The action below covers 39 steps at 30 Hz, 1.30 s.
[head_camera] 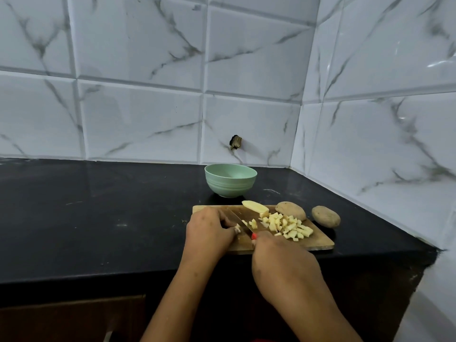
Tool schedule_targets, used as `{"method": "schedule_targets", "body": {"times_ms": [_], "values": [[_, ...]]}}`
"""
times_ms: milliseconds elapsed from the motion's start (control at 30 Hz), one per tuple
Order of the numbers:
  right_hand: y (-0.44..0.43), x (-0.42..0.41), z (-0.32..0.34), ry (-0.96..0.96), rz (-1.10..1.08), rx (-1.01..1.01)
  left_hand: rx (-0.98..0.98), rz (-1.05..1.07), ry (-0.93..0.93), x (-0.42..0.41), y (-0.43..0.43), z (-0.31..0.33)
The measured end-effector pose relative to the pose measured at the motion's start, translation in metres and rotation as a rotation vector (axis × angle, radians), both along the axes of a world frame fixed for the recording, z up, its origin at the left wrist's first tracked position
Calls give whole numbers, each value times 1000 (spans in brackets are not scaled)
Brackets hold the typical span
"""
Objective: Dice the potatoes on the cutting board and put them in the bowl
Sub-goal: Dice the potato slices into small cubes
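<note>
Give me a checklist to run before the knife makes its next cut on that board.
1. Piece held: the left hand pinches the small potato piece on the board. Ok.
2. Fingers clear of the blade: they curl right beside it. Cannot tell.
3. Knife grip: the right hand holds the knife by its red handle. Ok.
4. Board steady: the cutting board lies flat on the black countertop. Ok.
5. Cutting lane: the diced pile sits to the right of the blade. Ok.
6. Bowl ready: the green bowl stands upright behind the board. Ok.
</note>
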State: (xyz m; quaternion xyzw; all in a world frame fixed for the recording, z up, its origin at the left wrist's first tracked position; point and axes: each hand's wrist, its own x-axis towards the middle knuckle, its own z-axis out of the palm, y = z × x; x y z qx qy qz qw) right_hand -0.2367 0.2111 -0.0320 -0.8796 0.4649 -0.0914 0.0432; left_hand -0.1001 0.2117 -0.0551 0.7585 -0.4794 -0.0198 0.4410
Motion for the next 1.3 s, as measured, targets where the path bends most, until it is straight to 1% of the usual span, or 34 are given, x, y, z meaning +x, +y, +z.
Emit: {"method": "schedule_targets", "body": {"times_ms": [100,433,567,700,833,900,1000,1100,1200,1300], "values": [[7,-8,2,10,32,22,24,-23,19,2,0,1],[1,3,2,71,-2,161,34,-26,35,3,-1,1],[-9,16,3,104,-33,139,43,-27,29,3,0,1],[-14,11,0,84,-18,113,26,25,28,5,-1,-3],[-20,-12,-1,22,-30,68,71,77,-12,5,-2,-4],[-28,-24,-2,-18,-54,96,97,62,-38,4,-5,-3],[-49,-39,-6,-81,-91,131,119,32,-141,-2,-10,1],[-63,-50,-8,-162,-87,211,154,2,-213,-9,-20,5],[-67,-58,-7,-276,-82,300,213,-81,-180,-10,-35,10],[-66,-64,-4,-368,-112,341,213,-128,-160,-12,-48,14]]}}
